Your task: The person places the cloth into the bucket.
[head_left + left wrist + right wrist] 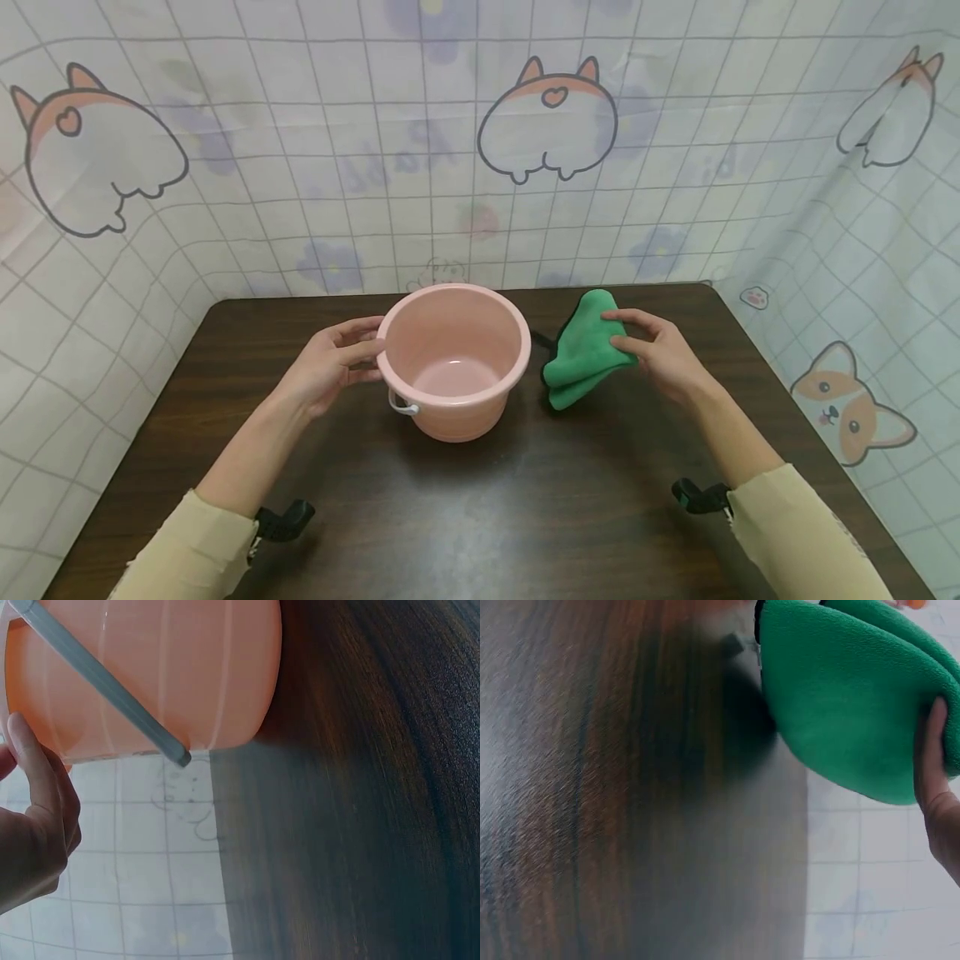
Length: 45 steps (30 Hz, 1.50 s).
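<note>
A pink plastic bucket (pixel 453 417) stands upright on the dark table, its grey handle (pixel 105 675) hanging down the side. My left hand (pixel 333 362) holds the bucket's rim at its left, thumb and fingers at the edge; part of the fingers is hidden. To the right of the bucket, my right hand (pixel 663 354) pinches a folded green cloth (pixel 588 346) with black edging between thumb and fingers. The cloth hangs above the table, apart from the bucket. In the right wrist view the thumb presses into the cloth (pixel 847 697).
The dark wood table (pixel 465 517) has a glossy top. A white gridded curtain (pixel 360 208) with cartoon dogs rises behind its far edge and along both sides. Between bucket and cloth shows a small dark strip (pixel 542 340), its kind unclear. Black devices sit at both wrists.
</note>
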### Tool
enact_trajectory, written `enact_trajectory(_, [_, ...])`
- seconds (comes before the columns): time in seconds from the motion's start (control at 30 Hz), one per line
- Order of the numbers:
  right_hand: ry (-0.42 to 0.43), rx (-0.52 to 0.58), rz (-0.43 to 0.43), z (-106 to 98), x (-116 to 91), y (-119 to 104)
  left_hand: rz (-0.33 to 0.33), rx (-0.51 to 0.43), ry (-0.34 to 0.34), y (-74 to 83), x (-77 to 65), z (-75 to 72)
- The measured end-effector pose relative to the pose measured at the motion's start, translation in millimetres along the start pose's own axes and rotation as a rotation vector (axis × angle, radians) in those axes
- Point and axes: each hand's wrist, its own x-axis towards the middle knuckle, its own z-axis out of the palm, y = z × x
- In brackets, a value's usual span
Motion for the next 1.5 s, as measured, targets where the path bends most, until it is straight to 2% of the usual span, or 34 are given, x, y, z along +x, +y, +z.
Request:
enact_trajectory(0.2, [0.025,0.115,-0.069,6.6,-1.3,-14.9,-0.016,-0.007,0.005,-0.1,0.0,0.4])
enact_trajectory(0.37, [0.007,0.221,-0.115,11.5,-1.4,-35.4,-0.013,-0.013,0.002,0.3,-0.2,0.9])
enact_trajectory(0.6, [-0.003,0.337,-0.226,18.3,0.4,-65.0,-0.01,-0.028,-0.009,1.3,1.0,1.1])
enact_trajectory(1.03, [0.008,0.394,-0.305,29.6,2.3,-106.2,-0.003,-0.054,-0.008,0.6,0.4,1.5])
enact_trajectory(1.5, [-0.043,0.421,-0.42,52.6,11.6,-124.5,-0.017,-0.048,0.007,0.2,0.6,1.9])
